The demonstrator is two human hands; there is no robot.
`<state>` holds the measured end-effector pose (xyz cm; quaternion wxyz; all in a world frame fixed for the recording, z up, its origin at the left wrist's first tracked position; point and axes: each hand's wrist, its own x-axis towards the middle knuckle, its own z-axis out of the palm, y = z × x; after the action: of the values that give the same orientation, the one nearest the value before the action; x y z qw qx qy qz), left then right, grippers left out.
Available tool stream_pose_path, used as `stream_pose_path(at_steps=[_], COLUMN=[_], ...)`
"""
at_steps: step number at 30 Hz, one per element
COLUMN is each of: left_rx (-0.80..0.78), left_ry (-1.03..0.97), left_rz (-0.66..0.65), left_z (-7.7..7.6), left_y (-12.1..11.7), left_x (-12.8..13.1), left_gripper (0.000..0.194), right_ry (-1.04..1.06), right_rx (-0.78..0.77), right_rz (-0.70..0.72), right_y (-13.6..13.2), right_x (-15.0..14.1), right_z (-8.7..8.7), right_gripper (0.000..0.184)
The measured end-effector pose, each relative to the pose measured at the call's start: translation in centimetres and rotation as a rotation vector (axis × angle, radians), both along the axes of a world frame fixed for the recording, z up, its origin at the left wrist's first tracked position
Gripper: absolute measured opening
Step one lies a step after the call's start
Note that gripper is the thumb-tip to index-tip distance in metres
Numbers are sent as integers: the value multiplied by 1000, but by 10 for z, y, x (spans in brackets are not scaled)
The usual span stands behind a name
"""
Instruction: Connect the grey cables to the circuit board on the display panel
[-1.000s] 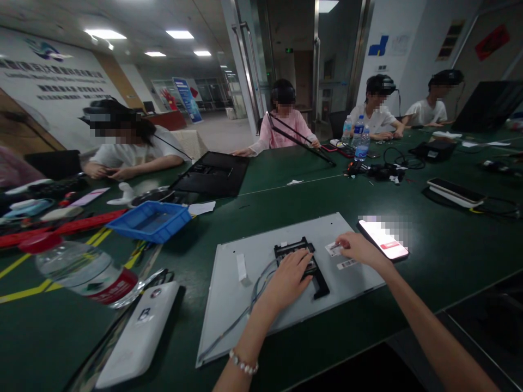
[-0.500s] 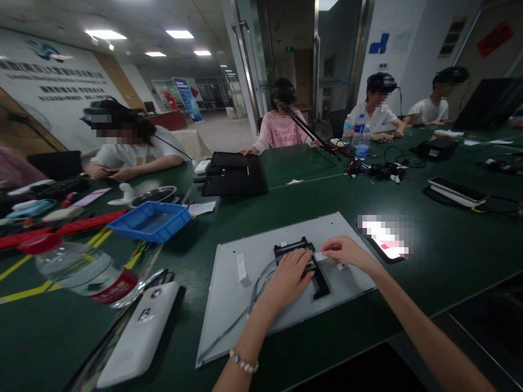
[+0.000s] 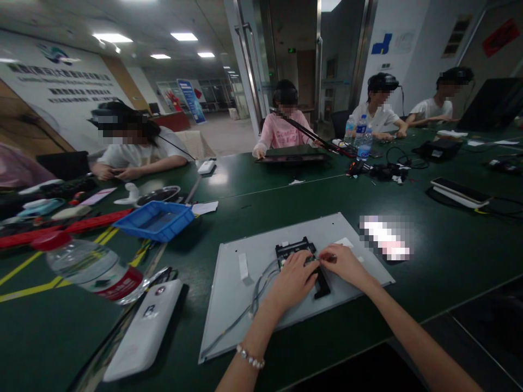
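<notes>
A pale grey panel (image 3: 229, 305) lies on the green table with a black plastic frame (image 3: 322, 286) on top. My left hand (image 3: 292, 275) rests over this frame, fingers curled onto it and covering its middle. Close against those fingertips, my right hand (image 3: 339, 261) is pinched at the frame's right side; whatever sits between its fingers is too small to make out. Grey cables (image 3: 255, 296) run from under my left hand to the panel's lower left corner. A white strip (image 3: 243, 267) is on the panel's left part, and a white piece (image 3: 345, 243) shows behind my right hand.
Left of the panel are a white phone-shaped device (image 3: 145, 329), a water bottle (image 3: 98, 272) and a blue tray (image 3: 157, 220). A lit phone (image 3: 386, 239) lies to the right. Several people sit around the table; one holds a dark flat panel (image 3: 292, 157).
My right hand has moved closer to my left fingertips, and the white strip at its fingers no longer shows there. Across the table, a person has tilted and shifted the dark panel right.
</notes>
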<state>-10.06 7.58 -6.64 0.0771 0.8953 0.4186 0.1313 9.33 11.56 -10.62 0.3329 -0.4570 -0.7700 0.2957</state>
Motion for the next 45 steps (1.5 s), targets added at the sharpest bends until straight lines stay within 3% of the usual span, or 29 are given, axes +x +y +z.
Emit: stream_pose_path(at_steps=[9, 15, 20, 24, 27, 34, 42, 45], left_rx=[58, 98, 138, 49, -11, -14, 116, 95], left_ry=[-1, -70, -9, 102, 140, 264, 360, 349], left_rz=[8, 96, 289, 387, 424, 489, 549, 543], left_z=[-3, 17, 33, 27, 19, 11, 12, 14], left_y=[1, 8, 7, -8, -18, -18, -14, -12], left_x=[1, -10, -65, -119, -137, -124, -121, -117], left_gripper=[34, 39, 36, 44, 45, 27, 30, 31], right_ry=[49, 142, 151, 145, 130, 64, 6, -3], right_rx=[72, 74, 60, 50, 57, 88, 41, 25], right_rz=[-14, -102, -108, -83, -60, -59, 48, 47], right_y=[-3, 2, 2, -1, -2, -3, -9, -5], right_x=[5, 12, 14, 14, 14, 15, 10, 7], right_z=[-5, -9, -11, -9, -8, -6, 2, 1], right_gripper=[12, 16, 17, 17, 17, 16, 26, 30])
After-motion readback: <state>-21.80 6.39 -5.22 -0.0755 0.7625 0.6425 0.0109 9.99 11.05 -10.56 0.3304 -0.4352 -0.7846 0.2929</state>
